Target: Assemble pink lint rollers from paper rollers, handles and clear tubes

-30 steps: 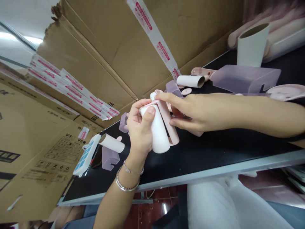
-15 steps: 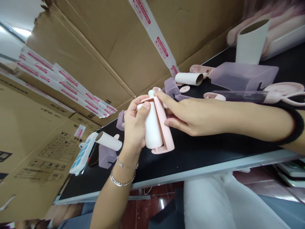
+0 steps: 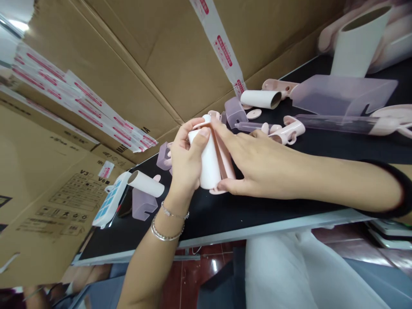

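My left hand (image 3: 186, 159) is wrapped round a white roll (image 3: 211, 167), its thumb lying over the roll's top end. Along the roll's right side runs a pink holder (image 3: 228, 162), with an end piece at the top and another at the bottom. My right hand (image 3: 257, 161) grips the holder from the right, index finger near the upper end and thumb by the lower end. A small white knob (image 3: 207, 118) shows at the top, between the two hands. Palm and fingers partly cover the holder.
A cardboard tube (image 3: 260, 98), a clear purple cover (image 3: 344, 94) and several pink parts lie on the black table (image 3: 257, 210) to the right. On the left are another tube (image 3: 146, 183), a purple piece (image 3: 143, 204) and a white-and-blue power strip (image 3: 111, 201). Cardboard boxes (image 3: 154, 56) wall the back.
My right hand has shifted down and left over the pink holder, its thumb now at the lower end. The holder has turned slightly and its outer side is more covered.
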The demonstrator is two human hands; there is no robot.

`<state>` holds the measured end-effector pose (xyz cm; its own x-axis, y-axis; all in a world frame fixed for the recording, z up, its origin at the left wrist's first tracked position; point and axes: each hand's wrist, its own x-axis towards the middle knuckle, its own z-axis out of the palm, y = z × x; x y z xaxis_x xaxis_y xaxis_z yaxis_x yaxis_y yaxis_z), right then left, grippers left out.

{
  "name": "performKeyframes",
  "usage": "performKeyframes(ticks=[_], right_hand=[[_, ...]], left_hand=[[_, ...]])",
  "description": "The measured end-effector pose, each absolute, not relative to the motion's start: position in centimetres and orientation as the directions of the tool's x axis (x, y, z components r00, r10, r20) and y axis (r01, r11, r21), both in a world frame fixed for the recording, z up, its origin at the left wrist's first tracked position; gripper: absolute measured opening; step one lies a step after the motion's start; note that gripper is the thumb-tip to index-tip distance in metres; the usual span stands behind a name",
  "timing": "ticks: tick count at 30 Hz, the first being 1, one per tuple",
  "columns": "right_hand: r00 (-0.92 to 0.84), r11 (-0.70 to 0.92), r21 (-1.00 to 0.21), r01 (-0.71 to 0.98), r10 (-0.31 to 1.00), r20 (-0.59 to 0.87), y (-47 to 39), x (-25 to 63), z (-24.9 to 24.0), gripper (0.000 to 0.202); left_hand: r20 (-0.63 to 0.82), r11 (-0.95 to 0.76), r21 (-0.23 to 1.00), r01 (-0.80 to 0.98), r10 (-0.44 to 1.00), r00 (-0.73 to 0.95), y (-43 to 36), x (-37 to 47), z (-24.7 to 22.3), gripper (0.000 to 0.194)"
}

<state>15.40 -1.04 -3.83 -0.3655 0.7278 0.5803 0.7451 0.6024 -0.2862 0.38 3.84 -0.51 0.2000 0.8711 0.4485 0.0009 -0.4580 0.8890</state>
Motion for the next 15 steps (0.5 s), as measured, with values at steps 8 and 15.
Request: performKeyframes(ticks=[8, 15], right_hand=[[-0.469, 0.748, -0.072, 0.660, 0.485, 0.738, -0.5, 16.1, -4.0, 0.021], [-0.465, 0.871, -0.189, 0.454, 0.412, 0.783, 0.1, 16.3, -4.4, 0.010]], left_hand=[[0.004, 0.056, 0.969, -0.242, 0.970, 0.241, 5.5, 0.3, -0.7, 0.021], [0.073, -0.026, 0.986, -0.165, 0.956, 0.285, 4.2, 0.8, -1.1, 0.018]])
